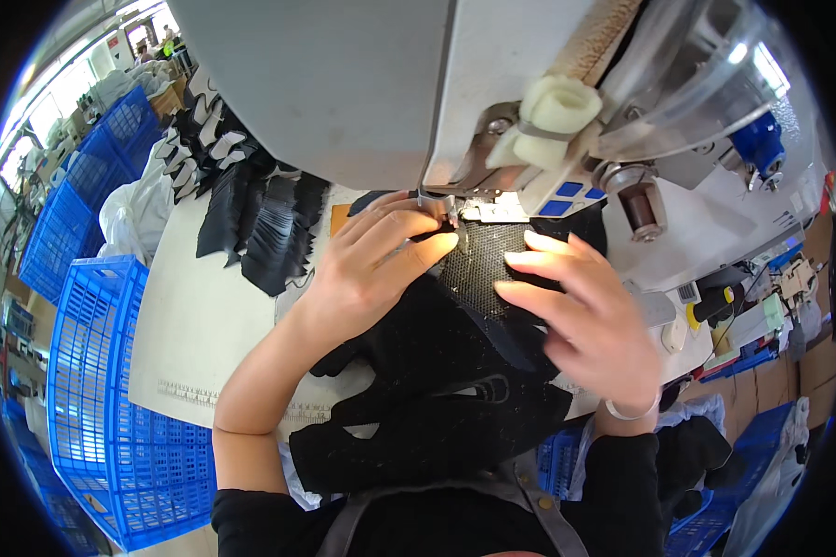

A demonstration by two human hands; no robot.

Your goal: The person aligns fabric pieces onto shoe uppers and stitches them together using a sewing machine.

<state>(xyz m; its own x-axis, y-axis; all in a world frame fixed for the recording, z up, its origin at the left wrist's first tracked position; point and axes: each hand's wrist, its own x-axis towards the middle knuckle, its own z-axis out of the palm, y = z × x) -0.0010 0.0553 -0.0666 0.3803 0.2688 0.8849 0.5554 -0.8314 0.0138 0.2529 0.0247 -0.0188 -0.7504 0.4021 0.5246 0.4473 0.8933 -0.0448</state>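
Note:
Under the presser foot (pixel 441 210) of a sewing machine lies a black mesh piece (pixel 478 274), lit by the machine's lamp. It joins a larger black fabric part (pixel 427 418) with cut-out openings that hangs over the table's front edge toward my lap. My left hand (pixel 367 255) is left of the foot, thumb and index finger pinched on the edge of the black piece. To the right, my right hand (pixel 594 320) is slightly blurred; its fingers are apart, with the tips at the mesh's right side. The stitching point itself is partly covered by my left fingers.
The grey machine head (pixel 316 84) overhangs the work, with a thread bobbin (pixel 639 209) at its right. Stacked black pieces (pixel 269 223) lie on the pale table (pixel 190 325) at the left. A blue crate (pixel 93 371) stands beside the table's left edge.

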